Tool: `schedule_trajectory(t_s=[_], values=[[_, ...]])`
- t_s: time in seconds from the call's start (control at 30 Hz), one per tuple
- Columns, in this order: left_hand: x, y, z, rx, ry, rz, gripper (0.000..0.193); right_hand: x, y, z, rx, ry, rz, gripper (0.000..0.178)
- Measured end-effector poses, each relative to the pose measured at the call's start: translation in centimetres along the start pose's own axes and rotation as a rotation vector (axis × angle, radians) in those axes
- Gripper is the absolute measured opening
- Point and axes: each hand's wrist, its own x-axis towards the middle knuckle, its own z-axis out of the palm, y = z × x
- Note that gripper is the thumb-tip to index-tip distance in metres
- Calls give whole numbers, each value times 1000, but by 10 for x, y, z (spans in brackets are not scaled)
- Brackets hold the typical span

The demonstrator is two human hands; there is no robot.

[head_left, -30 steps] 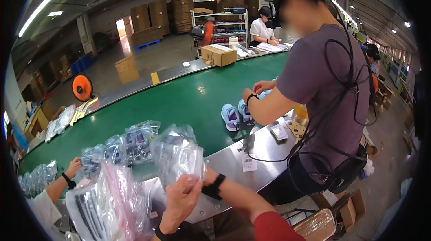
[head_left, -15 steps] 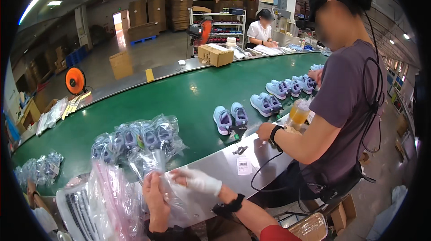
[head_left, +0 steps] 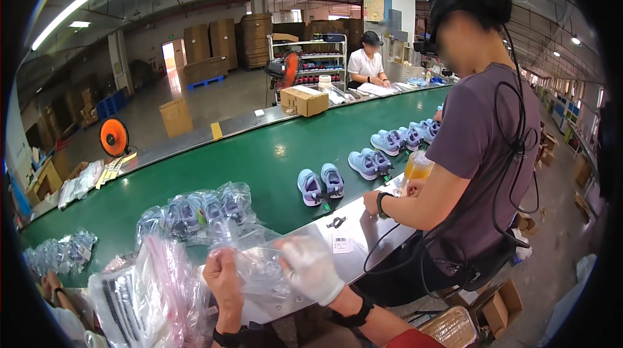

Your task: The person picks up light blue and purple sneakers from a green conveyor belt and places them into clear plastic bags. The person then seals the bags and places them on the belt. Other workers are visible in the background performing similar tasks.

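Observation:
Between my hands stretches a clear plastic bag (head_left: 261, 264) above the metal edge of the bench. Its left side is pinched in the bare fingers of my left hand (head_left: 224, 278). My right hand (head_left: 313, 269), in a white glove, has its fingers closed at the bag's right side, a little smeared by motion. Just beyond the bag, several light blue shoes in clear bags (head_left: 195, 210) sit on the green belt. Left of my hands lies a stack of clear and pink-edged plastic bags (head_left: 170, 276).
A pair of light blue shoes (head_left: 321, 186) stands ahead on the green belt (head_left: 259, 160). A tag card (head_left: 341, 243) and a small black part (head_left: 336, 222) lie on the metal edge. A co-worker (head_left: 480, 127) stands at the right. More bagged shoes (head_left: 61, 252) are far left.
My right hand has moved right and turned, and the bag is spread wider between my hands. The view has shifted slightly, so the whole scene sits a bit differently.

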Motion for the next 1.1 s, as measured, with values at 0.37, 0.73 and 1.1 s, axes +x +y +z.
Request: schedule_trajectory(t_s=[0.37,0.73,1.1], values=[[-56,17,-2,542,-635,11,5,21,85,126,399,-687,57,34],[21,-16,0,300,119,112,21,63,43,25,705,-946,-100,30],[25,-38,8,222,76,-74,16,99,232,87,-590,-725,517,56]])
